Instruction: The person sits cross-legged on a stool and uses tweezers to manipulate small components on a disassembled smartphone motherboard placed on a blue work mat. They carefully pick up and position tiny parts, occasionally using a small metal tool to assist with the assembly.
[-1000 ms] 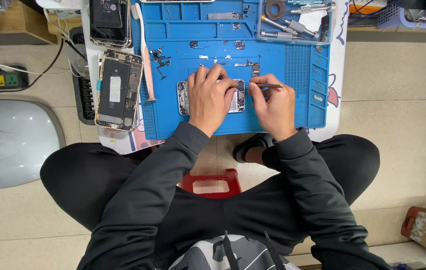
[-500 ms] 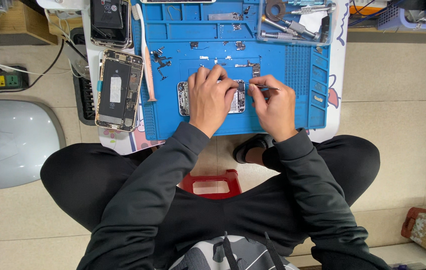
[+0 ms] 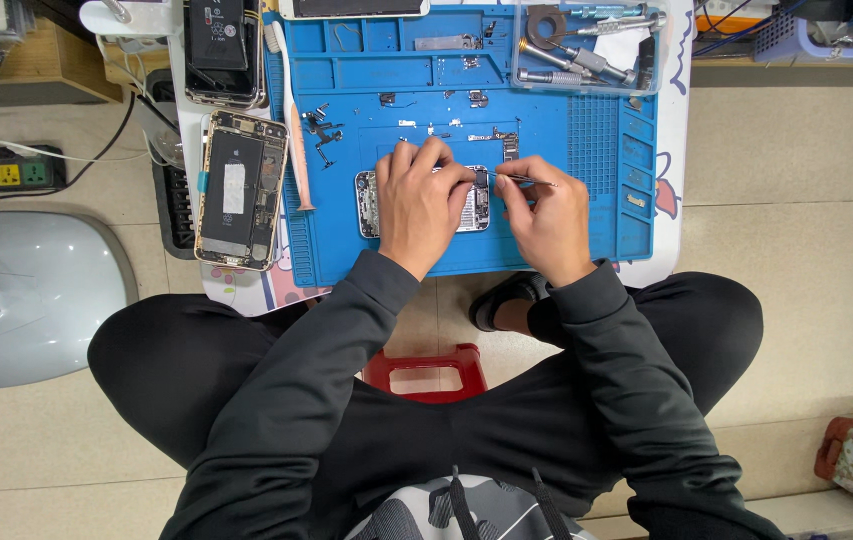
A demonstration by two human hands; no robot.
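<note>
Now both hands on the opened phone (image 3: 368, 203): left hand (image 3: 424, 200) pressed flat, right hand (image 3: 544, 210) pinching tweezers (image 3: 521, 179)

- A white rectangular label (image 3: 234, 188) sits on the black battery of the opened phone (image 3: 239, 190) lying left of the blue mat (image 3: 546, 230).
- A dark battery with small pale label marks (image 3: 218, 30) lies in another opened phone at the top left.
- A phone screen (image 3: 351, 8), dark and cut off by the frame, rests at the mat's top edge.
</note>
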